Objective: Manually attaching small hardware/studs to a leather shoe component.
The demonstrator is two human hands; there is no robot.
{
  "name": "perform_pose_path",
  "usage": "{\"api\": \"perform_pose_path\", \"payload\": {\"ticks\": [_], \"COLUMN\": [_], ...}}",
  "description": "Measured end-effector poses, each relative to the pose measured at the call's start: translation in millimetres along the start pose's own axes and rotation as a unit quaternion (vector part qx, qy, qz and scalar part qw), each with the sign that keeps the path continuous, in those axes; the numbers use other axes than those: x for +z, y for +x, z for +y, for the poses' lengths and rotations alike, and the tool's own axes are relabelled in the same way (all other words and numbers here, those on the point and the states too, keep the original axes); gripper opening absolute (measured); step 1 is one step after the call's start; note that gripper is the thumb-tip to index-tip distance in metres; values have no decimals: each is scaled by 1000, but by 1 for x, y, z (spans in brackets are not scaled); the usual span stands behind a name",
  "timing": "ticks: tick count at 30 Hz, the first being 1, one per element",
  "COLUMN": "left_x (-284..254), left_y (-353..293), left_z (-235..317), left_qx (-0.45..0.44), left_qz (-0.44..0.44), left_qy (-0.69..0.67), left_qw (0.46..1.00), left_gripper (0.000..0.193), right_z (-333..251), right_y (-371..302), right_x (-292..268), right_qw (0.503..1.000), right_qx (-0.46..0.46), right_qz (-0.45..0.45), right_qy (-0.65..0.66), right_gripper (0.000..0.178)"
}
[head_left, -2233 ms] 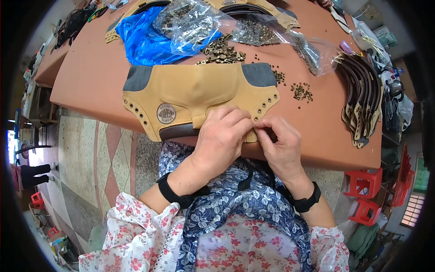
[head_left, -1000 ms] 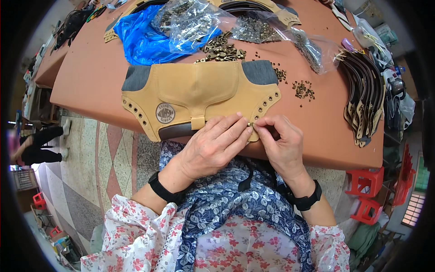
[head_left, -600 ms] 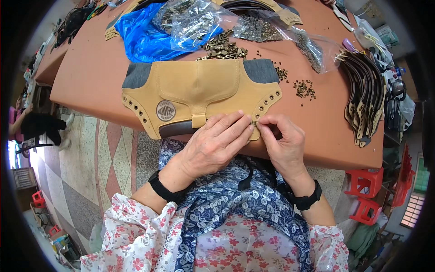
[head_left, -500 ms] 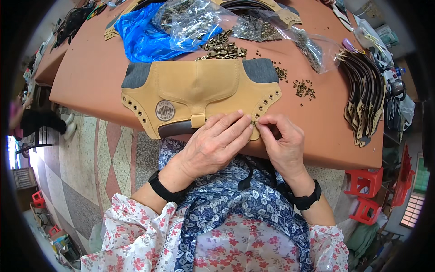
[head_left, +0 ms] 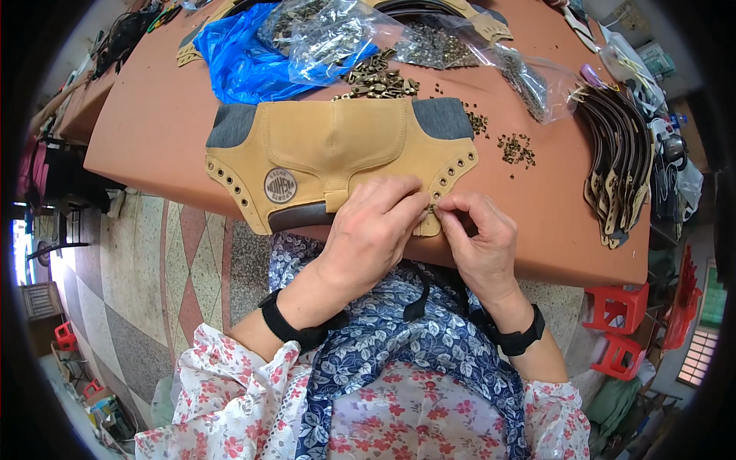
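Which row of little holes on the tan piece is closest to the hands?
The right-hand row: the fingertips of the left hand and right hand meet at its lower end. The left-hand row is well away from both.

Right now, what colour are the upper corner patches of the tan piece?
The corner patches on the tan piece are dark grey, seen best in the head view.

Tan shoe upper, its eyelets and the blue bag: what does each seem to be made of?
Tan shoe upper: probably leather or a synthetic imitation; smooth, matte panels with stitched seams. Its dark grey corner patches look like fabric, dull and faintly streaked.
Eyelets: likely metal with an antique-brass finish, judging by bronze-toned rims.
Blue bag: probably thin plastic film, given its glossy, sharp creases.
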State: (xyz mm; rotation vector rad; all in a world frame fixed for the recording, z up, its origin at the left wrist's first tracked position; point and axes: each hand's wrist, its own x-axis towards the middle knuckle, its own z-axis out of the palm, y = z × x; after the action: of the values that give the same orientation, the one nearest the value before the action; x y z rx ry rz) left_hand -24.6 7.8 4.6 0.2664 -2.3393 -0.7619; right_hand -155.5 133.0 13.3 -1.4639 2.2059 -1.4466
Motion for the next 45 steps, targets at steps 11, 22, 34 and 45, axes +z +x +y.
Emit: {"api": "perform_pose_path", "payload": {"ticks": [11,22,34,45], "left_x": [2,2,2,2], "left_y": [10,10,9,8], "left_z": [4,4,3,2], "left_qx": [-36,-17,-19,-18], "left_qz": [-19,-24,-17,-10], "left_qy": [7,25,17,15], "left_qw": [999,999,1000,1000], "left_gripper": [14,16,15,15], "right_z": [0,-2,2,3], "right_y": [1,1,-1,-1], "right_x": [0,0,3,3], "right_qw": [1000,1000,999,998], "right_qx": [-29,-27,-38,-54], "right_qz": [8,9,17,24], "right_qy": [-4,-11,-29,-20], "right_gripper": [13,13,14,17]}}
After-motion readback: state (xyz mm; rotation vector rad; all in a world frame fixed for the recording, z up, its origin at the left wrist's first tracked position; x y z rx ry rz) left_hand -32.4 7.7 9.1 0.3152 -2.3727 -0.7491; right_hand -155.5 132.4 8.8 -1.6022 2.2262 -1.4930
